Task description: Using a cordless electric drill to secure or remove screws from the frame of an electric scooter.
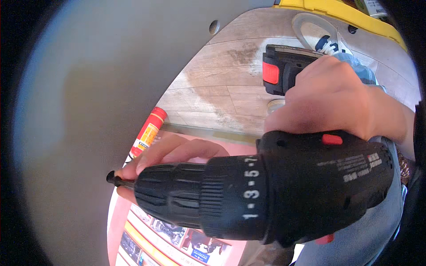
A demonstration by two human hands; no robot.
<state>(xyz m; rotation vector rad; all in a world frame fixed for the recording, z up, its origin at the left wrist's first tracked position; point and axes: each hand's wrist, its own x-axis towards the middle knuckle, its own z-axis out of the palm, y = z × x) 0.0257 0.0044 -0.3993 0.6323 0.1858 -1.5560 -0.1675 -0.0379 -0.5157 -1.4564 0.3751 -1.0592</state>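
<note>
A black cordless drill [310, 186] with red buttons lies sideways across the view, its chuck [168, 188] pointing left at a large grey panel [88, 111]. My right hand [328, 93] is wrapped round its handle, the battery [284, 71] jutting out past the fist. At the chuck's tip a short, thin bit [126, 183] meets a dark round spot [111, 177] on the panel; whether that is a hole or a screw head I cannot tell. My left hand [177, 150] is behind the chuck, fingertips closed on either side of the bit, partly hidden.
A round hole [214, 27] shows near the panel's upper edge. Beyond lie a red tube [149, 128], a pink printed sheet [177, 241], and a stained wood-look floor [213, 84]. A yellow edge [337, 9] and a clear bottle with a pump top [326, 44] are at the upper right.
</note>
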